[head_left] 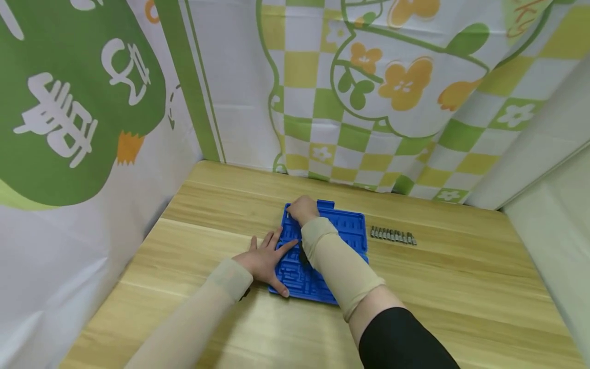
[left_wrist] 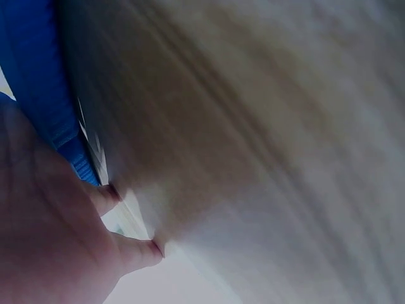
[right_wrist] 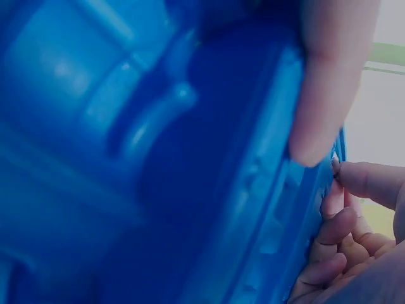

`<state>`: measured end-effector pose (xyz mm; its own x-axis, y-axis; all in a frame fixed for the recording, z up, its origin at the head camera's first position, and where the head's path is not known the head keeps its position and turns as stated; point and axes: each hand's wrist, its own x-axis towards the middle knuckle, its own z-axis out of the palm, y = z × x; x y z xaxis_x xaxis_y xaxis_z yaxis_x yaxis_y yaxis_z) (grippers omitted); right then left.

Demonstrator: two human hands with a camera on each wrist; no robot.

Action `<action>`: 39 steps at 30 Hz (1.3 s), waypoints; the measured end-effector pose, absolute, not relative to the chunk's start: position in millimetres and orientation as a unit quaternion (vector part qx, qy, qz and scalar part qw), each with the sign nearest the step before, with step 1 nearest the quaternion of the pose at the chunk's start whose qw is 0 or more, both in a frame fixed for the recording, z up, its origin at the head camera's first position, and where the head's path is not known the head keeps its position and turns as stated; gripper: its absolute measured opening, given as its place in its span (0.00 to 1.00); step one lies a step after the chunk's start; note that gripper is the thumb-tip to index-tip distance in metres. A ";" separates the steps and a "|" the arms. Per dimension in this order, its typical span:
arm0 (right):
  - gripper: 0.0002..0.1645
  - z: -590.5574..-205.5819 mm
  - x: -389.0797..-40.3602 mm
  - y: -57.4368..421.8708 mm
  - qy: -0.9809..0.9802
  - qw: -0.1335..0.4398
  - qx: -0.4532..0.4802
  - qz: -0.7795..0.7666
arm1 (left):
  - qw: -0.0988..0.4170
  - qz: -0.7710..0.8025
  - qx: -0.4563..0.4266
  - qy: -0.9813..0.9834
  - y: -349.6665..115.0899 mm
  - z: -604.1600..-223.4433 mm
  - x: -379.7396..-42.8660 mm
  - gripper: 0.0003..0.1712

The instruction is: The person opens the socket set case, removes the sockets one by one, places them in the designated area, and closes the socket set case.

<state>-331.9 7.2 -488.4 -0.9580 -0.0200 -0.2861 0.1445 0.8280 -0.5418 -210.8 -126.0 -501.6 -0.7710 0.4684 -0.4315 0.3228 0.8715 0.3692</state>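
An open blue plastic tool case (head_left: 352, 225) with moulded slots lies on the wooden table. At the far left corner of its upper half, my right hand (head_left: 303, 209) reaches in and pinches a small metal socket (head_left: 288, 213) between thumb and fingertips. In the right wrist view those fingers (right_wrist: 370, 180) meet at the case's edge, with the socket mostly hidden. Spread wide, my left hand (head_left: 265, 261) rests on the left edge of the case, its thumb by the near corner. Two of its fingers (left_wrist: 136, 253) touch the tabletop in the left wrist view.
To the right of the case, several small metal sockets (head_left: 393, 235) stand in a row on the wooden table (head_left: 461, 287). Behind the table hangs a patterned green and white cloth (head_left: 359, 143), and another cloth (head_left: 115, 220) covers the left side.
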 end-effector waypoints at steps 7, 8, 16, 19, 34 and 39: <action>0.13 -487.4 -332.5 6.3 0.946 0.133 0.043 -0.293 | 0.262 0.142 0.212 0.931 -124.4 -498.4 -209.6 0.76; 0.13 -487.4 -332.1 6.2 0.947 0.131 0.042 -0.291 | 0.261 0.143 0.212 0.931 -124.3 -498.3 -209.2 0.76; 0.11 -483.1 -333.7 8.0 0.954 0.125 0.005 -0.274 | 0.263 0.142 0.209 0.931 -123.4 -496.5 -209.1 0.77; 0.12 -481.9 -338.2 10.6 0.940 0.142 0.022 -0.309 | 0.263 0.140 0.209 0.931 -123.2 -495.0 -209.7 0.76; 0.12 -481.9 -339.9 17.5 0.906 0.215 0.001 -0.364 | 0.270 0.134 0.206 0.931 -122.0 -494.8 -207.7 0.76; 0.14 -485.2 -337.5 19.9 0.903 0.201 0.018 -0.379 | 0.270 0.132 0.208 0.931 -122.3 -494.9 -206.9 0.76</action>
<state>-337.5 19.9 -485.2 -0.9182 -0.1198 -0.3775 0.1857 0.7117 -0.6775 -206.9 -122.3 -494.9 -0.7675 0.4590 -0.4476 0.3159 0.8783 0.3589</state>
